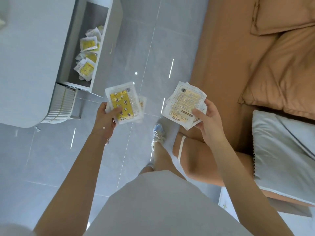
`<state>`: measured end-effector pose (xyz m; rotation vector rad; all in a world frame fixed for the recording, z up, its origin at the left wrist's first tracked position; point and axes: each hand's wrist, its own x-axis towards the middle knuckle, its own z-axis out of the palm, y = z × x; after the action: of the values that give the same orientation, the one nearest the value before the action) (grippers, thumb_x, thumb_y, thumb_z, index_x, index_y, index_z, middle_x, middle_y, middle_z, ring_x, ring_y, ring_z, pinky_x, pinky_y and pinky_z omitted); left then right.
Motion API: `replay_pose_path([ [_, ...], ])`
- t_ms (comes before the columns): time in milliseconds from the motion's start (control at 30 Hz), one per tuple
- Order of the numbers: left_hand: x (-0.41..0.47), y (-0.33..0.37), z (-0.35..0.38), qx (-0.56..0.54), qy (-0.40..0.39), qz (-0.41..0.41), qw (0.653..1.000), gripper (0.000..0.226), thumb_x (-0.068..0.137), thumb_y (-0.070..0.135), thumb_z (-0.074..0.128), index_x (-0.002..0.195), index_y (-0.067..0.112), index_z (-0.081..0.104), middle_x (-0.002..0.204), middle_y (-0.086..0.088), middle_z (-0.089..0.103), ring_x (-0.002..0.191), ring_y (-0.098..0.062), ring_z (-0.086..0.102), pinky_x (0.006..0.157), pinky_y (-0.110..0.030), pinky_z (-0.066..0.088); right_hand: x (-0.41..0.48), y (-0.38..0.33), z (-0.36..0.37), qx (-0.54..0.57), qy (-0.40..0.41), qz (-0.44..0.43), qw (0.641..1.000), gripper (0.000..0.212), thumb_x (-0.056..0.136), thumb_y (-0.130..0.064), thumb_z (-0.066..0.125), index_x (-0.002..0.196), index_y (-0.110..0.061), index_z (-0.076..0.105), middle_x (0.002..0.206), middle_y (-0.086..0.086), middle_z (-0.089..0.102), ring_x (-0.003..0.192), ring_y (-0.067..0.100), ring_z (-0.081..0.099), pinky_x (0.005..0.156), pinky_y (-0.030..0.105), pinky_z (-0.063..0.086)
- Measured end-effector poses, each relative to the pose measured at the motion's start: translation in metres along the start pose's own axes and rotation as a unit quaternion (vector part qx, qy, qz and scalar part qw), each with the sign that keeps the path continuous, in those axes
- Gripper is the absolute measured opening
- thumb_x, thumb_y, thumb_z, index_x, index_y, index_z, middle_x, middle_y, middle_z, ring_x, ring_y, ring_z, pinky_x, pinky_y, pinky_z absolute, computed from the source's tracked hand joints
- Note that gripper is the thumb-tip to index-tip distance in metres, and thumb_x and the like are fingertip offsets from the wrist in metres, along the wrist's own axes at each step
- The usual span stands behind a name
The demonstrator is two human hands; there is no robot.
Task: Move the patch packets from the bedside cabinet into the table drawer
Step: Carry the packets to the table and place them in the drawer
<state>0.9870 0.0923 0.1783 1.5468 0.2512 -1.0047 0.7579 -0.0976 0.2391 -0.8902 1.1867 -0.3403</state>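
Note:
My left hand [106, 114] grips a small stack of patch packets [123, 102]; the top one shows a yellow patterned patch through clear wrap. My right hand [207, 120] holds another stack of packets [183, 103] with the printed backs up. Both stacks hang over the grey tiled floor. At the upper left the white table's drawer [100, 53] stands open, with several yellow and white packets [88, 55] lying inside. My left hand is just below and right of the drawer's near corner.
The white table top [30, 57] fills the left side, with a ribbed rounded end [61, 106]. A bed with a brown sheet [221, 57], brown pillows [281, 65] and a grey pillow [281, 150] runs along the right. My legs and a shoe [158, 133] are on the floor between them.

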Motion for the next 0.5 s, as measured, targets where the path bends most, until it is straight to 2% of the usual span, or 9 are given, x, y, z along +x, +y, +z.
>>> replay_pose_path([
  [133,0.04,0.038,0.004,-0.036,0.024,0.0,0.999,0.019,0.087,0.001,0.061,0.097,0.015,0.052,0.099,0.001,0.068,0.09,-0.019,0.068,0.077,-0.035,0.057,0.052,-0.041,0.035,-0.029,-0.032,0.009,0.999,0.037,0.089,0.004,0.06,0.116,-0.02,0.056,0.102,-0.006,0.072,0.095,0.016,0.071,0.071,0.031,0.061],
  [333,0.09,0.091,0.007,-0.104,0.053,0.002,0.993,0.028,0.087,-0.001,0.06,0.111,0.011,0.052,0.107,-0.004,0.066,0.093,-0.021,0.068,0.078,-0.036,0.059,0.12,-0.105,0.103,-0.081,-0.074,-0.005,0.994,0.035,0.088,0.002,0.061,0.111,-0.026,0.059,0.104,-0.005,0.072,0.098,0.018,0.07,0.075,0.034,0.06],
  [433,0.118,0.119,0.006,-0.119,0.098,0.008,0.988,0.023,0.087,0.001,0.06,0.102,0.017,0.053,0.101,0.0,0.066,0.087,-0.018,0.067,0.073,-0.033,0.059,0.159,-0.13,0.141,-0.099,-0.082,-0.016,0.992,0.036,0.089,0.001,0.061,0.116,-0.022,0.057,0.109,-0.003,0.071,0.101,0.019,0.069,0.071,0.03,0.058],
  [500,0.14,0.137,0.003,-0.137,0.128,0.016,0.982,0.023,0.087,0.001,0.06,0.101,0.015,0.048,0.098,0.002,0.064,0.086,-0.018,0.065,0.071,-0.032,0.057,0.185,-0.146,0.168,-0.11,-0.088,-0.014,0.99,0.038,0.089,0.0,0.061,0.12,-0.021,0.055,0.113,0.0,0.069,0.102,0.02,0.068,0.078,0.036,0.058],
])
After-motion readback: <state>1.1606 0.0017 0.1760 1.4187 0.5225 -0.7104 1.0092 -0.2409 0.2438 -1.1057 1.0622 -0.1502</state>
